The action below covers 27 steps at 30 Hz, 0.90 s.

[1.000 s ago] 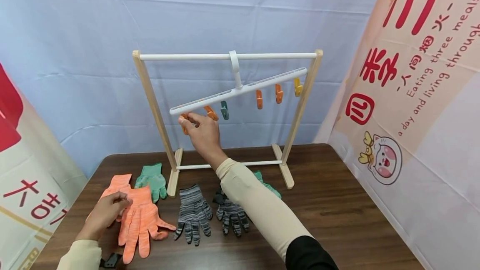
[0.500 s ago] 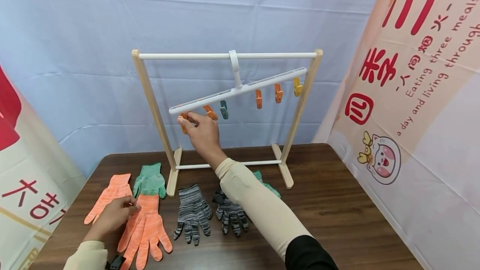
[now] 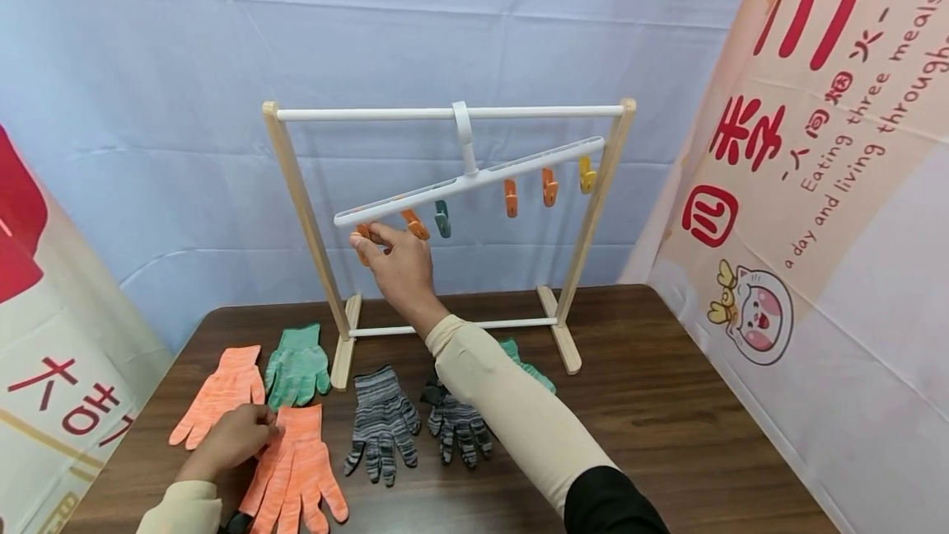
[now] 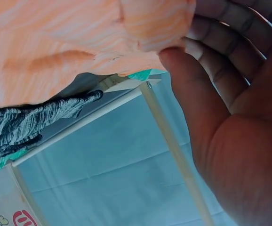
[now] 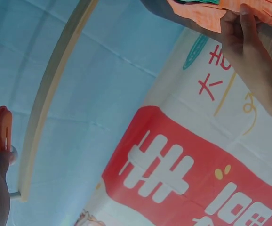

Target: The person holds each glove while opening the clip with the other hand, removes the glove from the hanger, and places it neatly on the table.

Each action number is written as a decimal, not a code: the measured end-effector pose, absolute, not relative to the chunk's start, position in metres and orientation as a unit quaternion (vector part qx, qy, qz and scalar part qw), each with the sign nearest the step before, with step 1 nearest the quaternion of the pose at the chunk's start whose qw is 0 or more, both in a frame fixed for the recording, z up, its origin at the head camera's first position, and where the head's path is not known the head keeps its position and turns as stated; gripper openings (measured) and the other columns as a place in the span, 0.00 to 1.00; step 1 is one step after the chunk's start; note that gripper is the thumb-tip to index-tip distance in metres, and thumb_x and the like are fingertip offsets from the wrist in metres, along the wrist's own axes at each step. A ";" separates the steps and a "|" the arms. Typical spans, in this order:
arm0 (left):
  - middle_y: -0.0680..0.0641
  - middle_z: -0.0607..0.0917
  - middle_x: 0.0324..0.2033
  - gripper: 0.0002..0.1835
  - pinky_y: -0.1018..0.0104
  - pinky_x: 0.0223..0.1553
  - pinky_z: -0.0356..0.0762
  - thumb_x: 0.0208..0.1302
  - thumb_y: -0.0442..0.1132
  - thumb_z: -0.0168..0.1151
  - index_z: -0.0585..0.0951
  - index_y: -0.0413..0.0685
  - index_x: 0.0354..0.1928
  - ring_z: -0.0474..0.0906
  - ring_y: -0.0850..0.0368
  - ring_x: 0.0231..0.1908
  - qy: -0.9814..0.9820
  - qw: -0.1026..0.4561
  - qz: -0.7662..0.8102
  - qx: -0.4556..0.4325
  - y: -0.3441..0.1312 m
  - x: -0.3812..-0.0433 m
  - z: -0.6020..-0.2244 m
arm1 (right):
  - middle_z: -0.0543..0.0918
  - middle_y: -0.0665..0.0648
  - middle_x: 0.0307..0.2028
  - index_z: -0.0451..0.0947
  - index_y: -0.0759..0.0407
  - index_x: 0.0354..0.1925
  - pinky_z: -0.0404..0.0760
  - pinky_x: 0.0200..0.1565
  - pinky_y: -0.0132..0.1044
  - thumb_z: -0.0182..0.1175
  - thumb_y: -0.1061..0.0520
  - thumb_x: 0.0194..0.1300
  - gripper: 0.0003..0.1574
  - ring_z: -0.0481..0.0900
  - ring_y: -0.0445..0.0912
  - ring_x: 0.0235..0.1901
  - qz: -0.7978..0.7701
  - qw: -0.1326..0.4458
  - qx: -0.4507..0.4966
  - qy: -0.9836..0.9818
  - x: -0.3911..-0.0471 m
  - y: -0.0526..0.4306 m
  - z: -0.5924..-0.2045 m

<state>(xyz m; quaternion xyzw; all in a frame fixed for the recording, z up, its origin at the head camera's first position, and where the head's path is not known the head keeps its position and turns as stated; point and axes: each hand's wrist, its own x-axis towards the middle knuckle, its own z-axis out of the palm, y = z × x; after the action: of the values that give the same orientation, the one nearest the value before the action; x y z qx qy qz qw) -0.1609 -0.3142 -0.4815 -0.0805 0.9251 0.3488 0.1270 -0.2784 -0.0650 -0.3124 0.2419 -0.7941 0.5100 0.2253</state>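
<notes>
My left hand (image 3: 236,437) pinches the cuff of an orange knit glove (image 3: 298,472), which hangs or lies fingers toward me. Up close in the left wrist view, thumb and fingers meet on its orange fabric (image 4: 98,33). At the lowered left end of a tilted white hanger (image 3: 519,166), my right hand (image 3: 404,270) squeezes an orange clothespin (image 5: 2,132) between thumb and fingers. Another orange clothespin (image 3: 415,225) and a dark green one (image 3: 442,219) hang just right of it. Whether the held clothespin's mouth is apart is hidden.
A second orange glove (image 3: 222,394) and a green glove (image 3: 298,365) lie left. Grey striped gloves (image 3: 381,423) lie centrally; another green glove (image 3: 526,365) is partly behind my right sleeve. A wooden rack (image 3: 593,213) with a white top rail (image 3: 356,114) carries the hanger.
My left hand has shifted right and slightly toward me with the orange glove, uncovering more of the green glove and the other orange one. The right hand has stayed at the clothespin.
</notes>
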 end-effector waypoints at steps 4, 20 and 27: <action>0.46 0.74 0.19 0.10 0.62 0.21 0.66 0.60 0.37 0.57 0.72 0.41 0.24 0.73 0.53 0.20 0.928 0.132 0.339 -0.082 -0.314 -0.160 -0.483 | 0.84 0.45 0.40 0.79 0.47 0.51 0.72 0.36 0.27 0.58 0.42 0.60 0.22 0.76 0.33 0.34 0.509 0.226 0.242 -0.795 -0.278 -0.064 -0.312; 0.47 0.72 0.14 0.12 0.65 0.17 0.61 0.59 0.40 0.59 0.72 0.43 0.22 0.64 0.56 0.14 0.930 0.145 0.323 -0.095 -0.313 -0.157 -0.485 | 0.84 0.45 0.39 0.78 0.47 0.51 0.73 0.34 0.27 0.58 0.40 0.59 0.24 0.77 0.35 0.33 0.522 0.221 0.249 -0.785 -0.278 -0.066 -0.314; 0.47 0.74 0.16 0.12 0.64 0.18 0.61 0.62 0.43 0.57 0.73 0.44 0.25 0.67 0.55 0.16 0.934 0.138 0.317 -0.090 -0.313 -0.154 -0.482 | 0.83 0.46 0.41 0.77 0.45 0.53 0.74 0.36 0.27 0.59 0.40 0.58 0.25 0.78 0.34 0.36 0.532 0.212 0.253 -0.779 -0.277 -0.066 -0.314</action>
<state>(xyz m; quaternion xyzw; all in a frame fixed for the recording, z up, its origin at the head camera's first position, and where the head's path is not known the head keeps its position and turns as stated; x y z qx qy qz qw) -0.1539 -0.3128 -0.4824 -0.0898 0.9342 0.3167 0.1378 -0.2767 -0.0658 -0.3144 0.2530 -0.7795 0.5324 0.2120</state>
